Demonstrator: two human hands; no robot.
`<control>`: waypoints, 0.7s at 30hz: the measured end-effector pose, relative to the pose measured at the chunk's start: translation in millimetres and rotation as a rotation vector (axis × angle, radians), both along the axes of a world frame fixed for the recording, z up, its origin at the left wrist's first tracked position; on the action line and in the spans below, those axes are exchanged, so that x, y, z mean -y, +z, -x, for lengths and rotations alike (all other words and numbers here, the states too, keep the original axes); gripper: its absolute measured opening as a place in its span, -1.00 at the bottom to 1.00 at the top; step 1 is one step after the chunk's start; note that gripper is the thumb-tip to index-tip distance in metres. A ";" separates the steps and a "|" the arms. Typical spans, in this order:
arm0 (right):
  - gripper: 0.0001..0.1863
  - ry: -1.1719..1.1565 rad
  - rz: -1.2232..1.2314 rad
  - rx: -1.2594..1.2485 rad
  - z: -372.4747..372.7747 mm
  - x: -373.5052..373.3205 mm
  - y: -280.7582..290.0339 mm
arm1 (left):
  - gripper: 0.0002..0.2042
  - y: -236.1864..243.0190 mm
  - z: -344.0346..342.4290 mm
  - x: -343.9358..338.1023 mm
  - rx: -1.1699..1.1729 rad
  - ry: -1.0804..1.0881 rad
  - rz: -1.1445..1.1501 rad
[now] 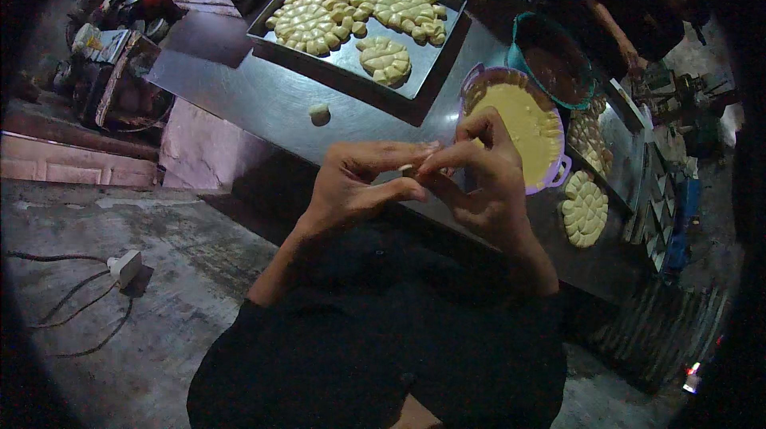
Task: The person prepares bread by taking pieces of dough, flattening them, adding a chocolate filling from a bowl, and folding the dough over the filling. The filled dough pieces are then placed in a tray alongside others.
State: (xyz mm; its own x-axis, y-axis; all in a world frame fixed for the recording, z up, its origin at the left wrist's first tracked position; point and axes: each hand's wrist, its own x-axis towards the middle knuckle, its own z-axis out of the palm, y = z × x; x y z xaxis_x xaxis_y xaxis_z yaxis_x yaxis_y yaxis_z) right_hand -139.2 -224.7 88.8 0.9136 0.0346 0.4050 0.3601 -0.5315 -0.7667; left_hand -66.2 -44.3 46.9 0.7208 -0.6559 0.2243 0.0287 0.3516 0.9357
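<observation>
My left hand (347,185) and my right hand (487,181) meet in front of me over the table's near edge. Their fingertips are pinched round a small pale piece of dough (407,169), mostly hidden by the fingers. Beyond them, a lone small dough ball (319,114) rests on the metal table. Just past my right hand stands a purple-rimmed basin (558,164) holding a smooth yellow mass. A scored, shell-patterned dough piece (584,209) lies right of that basin. At the far side, a metal tray (327,66) carries several scored dough shapes (307,23) with small lumps round their edges.
A teal basin (517,50) with brown contents stands behind the purple one. Farther right are trays (630,138) and more patterned dough (589,138). Another person's arm (613,28) reaches in at the far right. A white plug block (124,268) with cords lies on the floor at left.
</observation>
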 end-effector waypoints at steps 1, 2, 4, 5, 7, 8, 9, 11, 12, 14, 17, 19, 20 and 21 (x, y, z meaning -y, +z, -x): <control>-0.69 -0.001 -0.065 -0.055 -3.3 -3.3 1.8 | -0.76 -3.5 -3.8 -2.8 0.048 -0.019 0.011; -0.65 0.028 -0.149 -0.050 -7.5 -5.8 -2.9 | -0.75 -4.0 -7.5 -6.5 -0.056 -0.010 -0.069; -0.56 0.087 -0.316 -0.038 -19.6 -11.4 -15.1 | -0.73 -3.4 -18.0 -16.1 -0.263 0.006 -0.228; -0.51 0.126 -0.255 -0.071 -26.6 -18.2 -13.3 | -0.72 -8.5 -25.9 -21.3 -0.298 -0.012 -0.239; -0.42 0.205 -0.130 -0.133 -40.4 -34.1 -6.7 | -0.70 -25.9 -44.5 -31.6 -0.365 -0.046 -0.260; -0.39 0.171 -0.072 -0.156 -48.2 -39.7 -9.0 | -0.69 -31.2 -52.5 -37.7 -0.427 -0.066 -0.255; -0.37 0.139 -0.014 -0.179 -56.6 -44.7 -14.5 | -0.67 -36.3 -58.7 -45.2 -0.488 -0.084 -0.250; -0.36 0.083 0.102 -0.220 -73.2 -52.8 -26.2 | -0.63 -64.9 -76.4 -60.7 -0.492 -0.147 -0.326; -0.36 0.086 0.145 -0.229 -85.0 -57.5 -35.8 | -0.63 -77.3 -79.6 -69.1 -0.490 -0.113 -0.312; -0.38 0.060 0.131 -0.244 -104.3 -68.4 -58.1 | -0.64 -81.7 -86.6 -74.3 -0.499 -0.065 -0.284; -0.41 -0.010 -0.205 -0.406 -128.0 -95.8 -99.2 | -0.72 -104.7 -106.4 -80.4 -0.447 0.135 -0.278; -0.44 -0.067 -0.639 -0.715 -140.6 -113.7 -132.8 | -0.75 -128.3 -118.7 -92.4 -0.325 0.227 -0.340; -0.44 -0.038 -0.671 -0.814 -149.7 -115.0 -148.3 | -0.76 -135.3 -125.1 -97.9 -0.329 0.229 -0.401; -0.45 -0.011 -0.704 -0.914 -161.8 -113.4 -163.4 | -0.77 -143.4 -131.4 -102.9 -0.333 0.228 -0.462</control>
